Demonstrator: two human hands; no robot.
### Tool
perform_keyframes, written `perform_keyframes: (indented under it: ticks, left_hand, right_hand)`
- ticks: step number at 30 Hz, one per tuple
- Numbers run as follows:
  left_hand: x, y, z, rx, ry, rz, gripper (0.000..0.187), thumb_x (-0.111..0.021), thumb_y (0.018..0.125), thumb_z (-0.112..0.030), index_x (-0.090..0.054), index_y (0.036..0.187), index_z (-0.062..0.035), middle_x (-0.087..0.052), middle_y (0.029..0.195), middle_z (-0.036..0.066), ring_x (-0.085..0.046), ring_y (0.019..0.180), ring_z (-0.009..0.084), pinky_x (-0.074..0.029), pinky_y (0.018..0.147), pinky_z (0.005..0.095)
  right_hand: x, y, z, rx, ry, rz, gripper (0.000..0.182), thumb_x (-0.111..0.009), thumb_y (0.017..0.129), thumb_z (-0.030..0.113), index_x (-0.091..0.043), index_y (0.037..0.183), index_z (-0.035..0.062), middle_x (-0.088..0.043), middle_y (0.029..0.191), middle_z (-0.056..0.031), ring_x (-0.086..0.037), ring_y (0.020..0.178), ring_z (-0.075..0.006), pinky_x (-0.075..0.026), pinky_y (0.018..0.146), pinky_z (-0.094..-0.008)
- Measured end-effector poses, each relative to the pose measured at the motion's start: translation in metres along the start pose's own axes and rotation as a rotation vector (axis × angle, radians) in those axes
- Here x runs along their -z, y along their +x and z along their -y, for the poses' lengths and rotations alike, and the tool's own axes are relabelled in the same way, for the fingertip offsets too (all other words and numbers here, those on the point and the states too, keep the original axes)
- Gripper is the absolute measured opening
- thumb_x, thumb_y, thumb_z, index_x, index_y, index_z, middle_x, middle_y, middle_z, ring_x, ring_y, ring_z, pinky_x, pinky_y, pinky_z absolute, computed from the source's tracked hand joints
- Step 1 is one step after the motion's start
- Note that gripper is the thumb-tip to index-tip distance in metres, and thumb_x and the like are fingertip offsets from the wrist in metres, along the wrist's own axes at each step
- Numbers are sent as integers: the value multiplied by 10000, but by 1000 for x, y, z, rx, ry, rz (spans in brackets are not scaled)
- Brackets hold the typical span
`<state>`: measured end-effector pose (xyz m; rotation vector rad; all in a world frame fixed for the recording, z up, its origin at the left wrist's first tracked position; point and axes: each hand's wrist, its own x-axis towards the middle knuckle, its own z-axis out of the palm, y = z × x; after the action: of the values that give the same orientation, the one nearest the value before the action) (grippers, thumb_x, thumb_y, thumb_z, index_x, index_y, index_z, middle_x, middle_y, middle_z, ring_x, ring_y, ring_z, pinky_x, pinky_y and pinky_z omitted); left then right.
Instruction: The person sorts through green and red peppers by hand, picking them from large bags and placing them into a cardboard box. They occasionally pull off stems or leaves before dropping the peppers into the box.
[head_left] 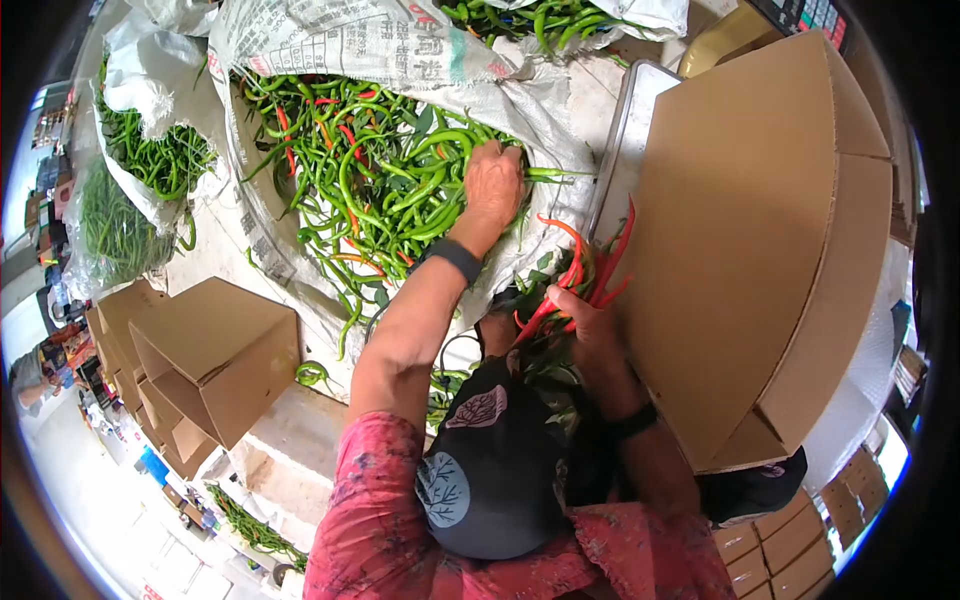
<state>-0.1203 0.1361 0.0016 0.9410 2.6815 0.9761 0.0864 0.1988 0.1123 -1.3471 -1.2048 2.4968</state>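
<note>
My left hand reaches into the right side of a large heap of green chili peppers. Its fingers are curled closed, and a green chili stem end sticks out beside them; the fingertips are hidden. The heap, with some red and orange chilies mixed in, lies in an opened white woven sack. Closer to my body, my right hand is closed around a bunch of long red chili peppers, which fan upward and outward from the grip. Leaves and more green chilies show around that hand.
A large cardboard box stands close on my right, beside a metal-edged tray. On the left are smaller open cardboard boxes and another sack of green chilies. Folded cardboard lies at lower right.
</note>
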Motion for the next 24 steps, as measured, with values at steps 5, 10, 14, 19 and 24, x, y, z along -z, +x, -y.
perform_keyframes:
  ticks: [5, 10, 14, 19, 24]
  left_hand:
    - [-45, 15, 27, -106, 554, -101, 136, -600, 795, -157, -678, 728, -67, -586, 873, 117, -573, 795, 296, -440, 646, 459]
    - [-8, 7, 18, -14, 207, -93, 57, -672, 747, -142, -686, 717, -95, -606, 859, 117, -566, 803, 298, -431, 670, 453]
    - [105, 6, -31, 88, -496, -229, 103, -690, 797, -117, -661, 753, -28, -650, 935, 75, -585, 948, 210, -461, 828, 319]
    - [187, -24, -51, 465, -1332, 35, 174, -599, 939, -227, -643, 981, -64, -667, 1056, 54, -614, 932, 123, -484, 809, 302]
    - [199, -42, -103, 378, -1450, 194, 212, -614, 920, -168, -639, 1057, -8, -656, 1104, 98, -593, 1032, 181, -447, 951, 346]
  right_hand:
    - [7, 4, -1, 122, -147, -43, 360, -742, 735, 30, -588, 1059, 49, -610, 988, -31, -585, 888, -132, -492, 774, -294]
    - [-3, -4, 2, 121, -107, -22, 273, -739, 749, 38, -602, 985, 45, -622, 908, -16, -583, 820, -105, -485, 710, -282]
    - [-12, -12, 21, 94, -141, -25, 181, -735, 764, 47, -645, 920, 29, -647, 816, -13, -598, 739, -100, -490, 676, -280]
    - [-34, -28, 42, 271, -164, 106, 259, -710, 823, 48, -665, 1071, -12, -699, 957, -70, -651, 842, -128, -527, 767, -289]
    - [-65, -55, 80, 270, -135, 309, 331, -690, 838, 17, -607, 1158, -13, -652, 1053, -54, -611, 946, -116, -503, 849, -287]
